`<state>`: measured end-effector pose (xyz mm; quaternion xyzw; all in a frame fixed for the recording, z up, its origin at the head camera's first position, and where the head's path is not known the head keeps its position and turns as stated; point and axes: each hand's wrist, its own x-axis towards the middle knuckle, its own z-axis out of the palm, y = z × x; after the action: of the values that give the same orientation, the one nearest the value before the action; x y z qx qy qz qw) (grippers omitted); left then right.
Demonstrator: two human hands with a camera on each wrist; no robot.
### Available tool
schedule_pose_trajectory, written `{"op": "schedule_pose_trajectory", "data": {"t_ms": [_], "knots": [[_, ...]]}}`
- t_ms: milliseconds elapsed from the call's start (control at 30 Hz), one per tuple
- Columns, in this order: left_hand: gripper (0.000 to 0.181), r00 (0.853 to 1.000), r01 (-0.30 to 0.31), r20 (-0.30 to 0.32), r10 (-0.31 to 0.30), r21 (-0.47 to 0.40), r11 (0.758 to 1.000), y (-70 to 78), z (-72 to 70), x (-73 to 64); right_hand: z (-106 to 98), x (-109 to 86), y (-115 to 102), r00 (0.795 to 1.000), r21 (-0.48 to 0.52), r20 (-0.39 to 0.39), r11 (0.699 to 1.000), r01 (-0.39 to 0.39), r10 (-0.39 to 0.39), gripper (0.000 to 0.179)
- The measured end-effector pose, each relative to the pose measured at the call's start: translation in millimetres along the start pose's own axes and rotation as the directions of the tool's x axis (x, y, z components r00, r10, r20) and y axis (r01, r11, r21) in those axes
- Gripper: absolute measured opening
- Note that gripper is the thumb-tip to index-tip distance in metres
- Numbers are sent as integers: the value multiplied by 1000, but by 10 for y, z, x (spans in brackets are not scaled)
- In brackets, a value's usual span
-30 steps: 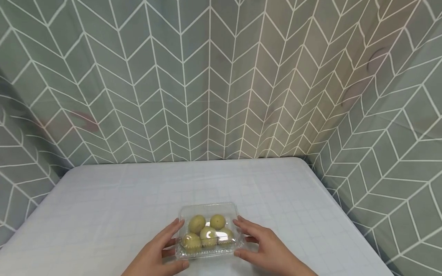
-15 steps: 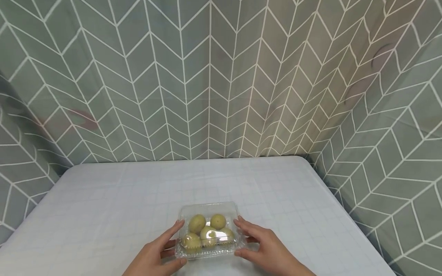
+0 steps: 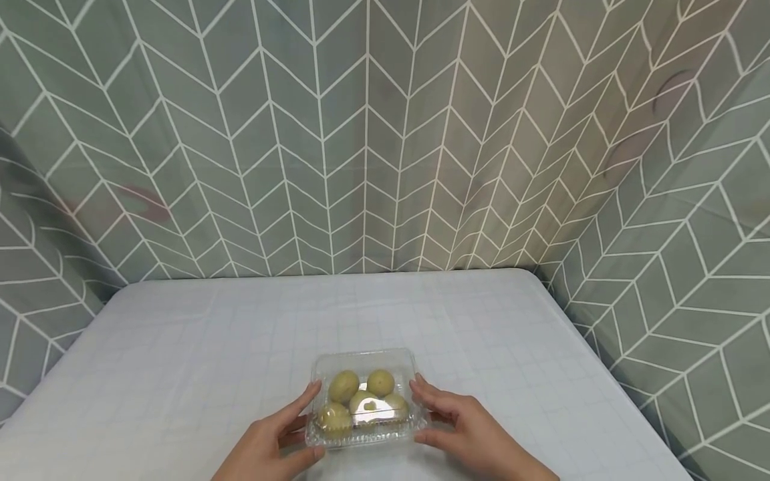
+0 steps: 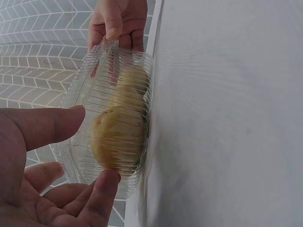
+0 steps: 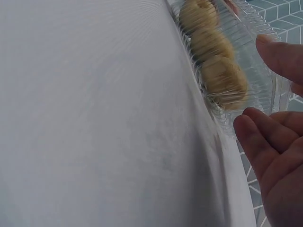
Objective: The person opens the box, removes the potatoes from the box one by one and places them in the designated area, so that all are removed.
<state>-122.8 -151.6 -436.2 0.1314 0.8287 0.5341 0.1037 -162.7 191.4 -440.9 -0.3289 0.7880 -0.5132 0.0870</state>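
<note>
Head: box point(image 3: 365, 435) sat between left hand point(image 3: 265, 435) and right hand point(image 3: 462, 419), fingers point(image 3: 299, 403) spread | five fruits point(image 3: 363, 401) showed | left wrist: three

A clear plastic container point(image 4: 92, 97) with ribbed walls is seen just off centre, towards 9 o'clock. Round yellowish fruits point(image 4: 118, 137) are enclosed in it; three can be made out, lined up from the container's 6 o'clock to its 1 o'clock, their outlines partly broken by the ribs. The container is held by the left hand point(image 4: 38, 177), at 8 o'clock, with the thumb placed at its 9 o'clock side and a fingertip at its 6 o'clock. Its far end is met by the right hand point(image 4: 118, 19) at 11 o'clock. The 3 o'clock side is filled by the white table point(image 4: 227, 113); a white-lined patterned cloth point(image 4: 42, 47) is shown at 10 o'clock.
</note>
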Motion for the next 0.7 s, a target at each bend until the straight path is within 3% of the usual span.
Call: {"op": "schedule_pose_trajectory", "data": {"t_ms": [167,367,700], "knots": [[86,1000,8,-7,-7,13,1000,6,1,-6,-16,9,12,997,114,35,991,-67,63,65],[85,1000,27,-12,-27,15,1000,15,5,-9,-10,18,5,995,138,22,985,-104,102,64],[84,1000,-6,-12,6,4,1000,13,7,12,-25,27,-12,990,134,21,981,-139,137,64]]}}
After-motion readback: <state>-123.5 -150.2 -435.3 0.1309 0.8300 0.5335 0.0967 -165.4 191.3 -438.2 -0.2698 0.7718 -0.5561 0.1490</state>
